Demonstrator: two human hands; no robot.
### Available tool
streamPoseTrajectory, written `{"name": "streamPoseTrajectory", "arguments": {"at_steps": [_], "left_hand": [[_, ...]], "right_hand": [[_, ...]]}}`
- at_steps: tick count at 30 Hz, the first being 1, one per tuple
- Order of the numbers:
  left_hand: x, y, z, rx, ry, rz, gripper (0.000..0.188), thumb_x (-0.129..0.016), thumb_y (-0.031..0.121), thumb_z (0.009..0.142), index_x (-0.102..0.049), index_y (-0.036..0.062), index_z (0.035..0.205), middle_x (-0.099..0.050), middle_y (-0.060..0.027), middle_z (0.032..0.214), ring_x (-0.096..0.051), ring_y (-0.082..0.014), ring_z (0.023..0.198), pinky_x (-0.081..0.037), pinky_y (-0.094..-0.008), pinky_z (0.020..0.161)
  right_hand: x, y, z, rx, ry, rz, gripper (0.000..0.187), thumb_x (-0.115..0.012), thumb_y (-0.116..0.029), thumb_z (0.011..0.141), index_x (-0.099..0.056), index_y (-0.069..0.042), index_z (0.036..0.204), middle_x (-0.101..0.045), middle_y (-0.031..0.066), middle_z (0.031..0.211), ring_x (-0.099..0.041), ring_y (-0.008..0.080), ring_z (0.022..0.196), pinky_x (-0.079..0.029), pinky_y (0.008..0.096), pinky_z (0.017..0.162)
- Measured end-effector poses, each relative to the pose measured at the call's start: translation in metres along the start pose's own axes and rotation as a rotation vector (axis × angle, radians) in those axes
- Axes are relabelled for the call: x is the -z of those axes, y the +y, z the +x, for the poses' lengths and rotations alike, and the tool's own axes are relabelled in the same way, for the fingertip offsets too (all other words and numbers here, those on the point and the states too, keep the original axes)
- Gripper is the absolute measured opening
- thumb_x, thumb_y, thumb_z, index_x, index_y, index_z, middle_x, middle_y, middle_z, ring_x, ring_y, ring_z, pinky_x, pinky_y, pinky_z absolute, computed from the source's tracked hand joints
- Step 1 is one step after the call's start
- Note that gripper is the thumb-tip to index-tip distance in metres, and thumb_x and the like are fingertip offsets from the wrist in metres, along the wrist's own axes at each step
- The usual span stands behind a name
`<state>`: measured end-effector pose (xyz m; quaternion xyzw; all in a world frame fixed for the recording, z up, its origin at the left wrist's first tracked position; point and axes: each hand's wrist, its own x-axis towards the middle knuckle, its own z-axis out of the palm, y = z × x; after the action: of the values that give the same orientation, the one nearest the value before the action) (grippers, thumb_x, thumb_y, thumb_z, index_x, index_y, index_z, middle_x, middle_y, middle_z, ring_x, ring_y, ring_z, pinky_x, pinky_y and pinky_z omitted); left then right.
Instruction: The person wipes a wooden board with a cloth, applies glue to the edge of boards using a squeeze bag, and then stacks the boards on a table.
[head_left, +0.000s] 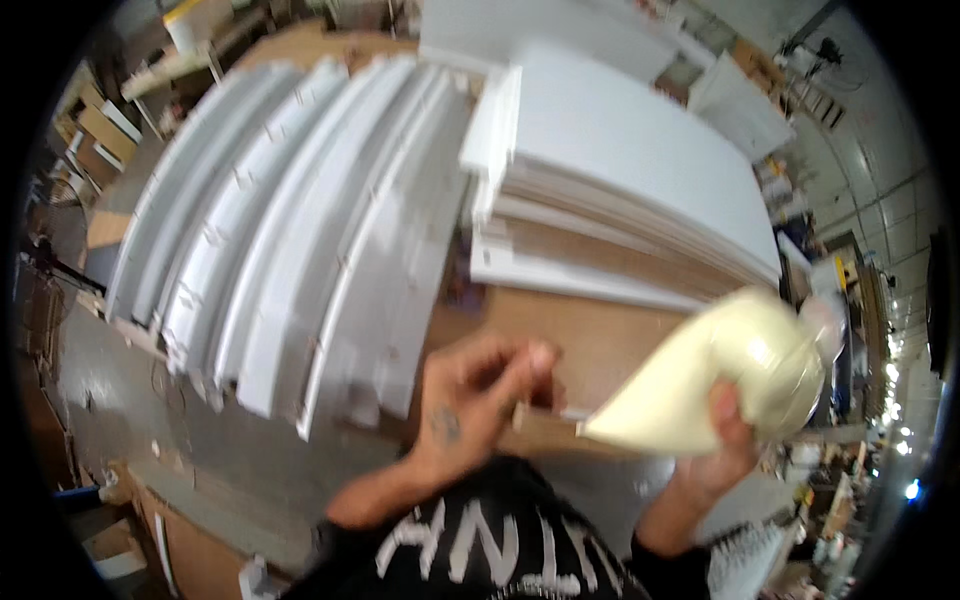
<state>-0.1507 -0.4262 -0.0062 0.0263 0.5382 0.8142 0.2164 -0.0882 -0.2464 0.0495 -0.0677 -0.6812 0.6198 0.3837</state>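
My right hand (733,440) grips a plump, pale yellow, cone-shaped bag (690,380), glossy and twisted shut at its wide end. The bag's narrow tip points left, toward my left hand. My left hand (470,405) is curled in front of my body, thumb and forefinger pressed together. Whatever lies between those fingers, if anything, is too blurred to make out. Beyond both hands is a brown board surface (570,335). A light wooden edge (560,432) runs below the bag's tip.
Long white and grey panels (330,240) lie side by side at the left. A stack of white-topped boards (640,140) with brown layers stands at the far right. A white bucket (190,28) sits on a table at the far left. Grey floor (250,450) shows at lower left.
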Motion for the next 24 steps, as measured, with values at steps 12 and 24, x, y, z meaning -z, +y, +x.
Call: {"name": "streamPoseTrajectory", "arguments": {"at_steps": [12, 24], "left_hand": [[-0.006, -0.009, 0.000, -0.031, -0.045, -0.166, 0.023, -0.063, 0.018, 0.088, -0.062, -0.0031, 0.097, -0.064, -0.0105, 0.076, -0.064, -0.0163, 0.069, -0.053, -0.0272, 0.065], [-0.002, -0.020, -0.001, -0.145, -0.128, -0.182, 0.025, -0.053, 0.017, 0.094, -0.059, -0.0016, 0.110, -0.063, -0.0080, 0.083, -0.063, -0.0145, 0.070, -0.050, -0.0239, 0.064]], "right_hand": [[0.013, 0.004, -0.006, -0.126, -0.068, -0.019, 0.085, -0.075, 0.005, 0.059, -0.033, 0.002, 0.133, -0.048, 0.0167, 0.124, -0.052, 0.0272, 0.110, -0.045, 0.0407, 0.095], [0.000, -0.003, -0.006, -0.105, -0.016, 0.135, 0.077, -0.064, 0.000, 0.063, -0.034, 0.002, 0.134, -0.053, 0.0170, 0.120, -0.055, 0.0277, 0.108, -0.044, 0.0400, 0.095]]}}
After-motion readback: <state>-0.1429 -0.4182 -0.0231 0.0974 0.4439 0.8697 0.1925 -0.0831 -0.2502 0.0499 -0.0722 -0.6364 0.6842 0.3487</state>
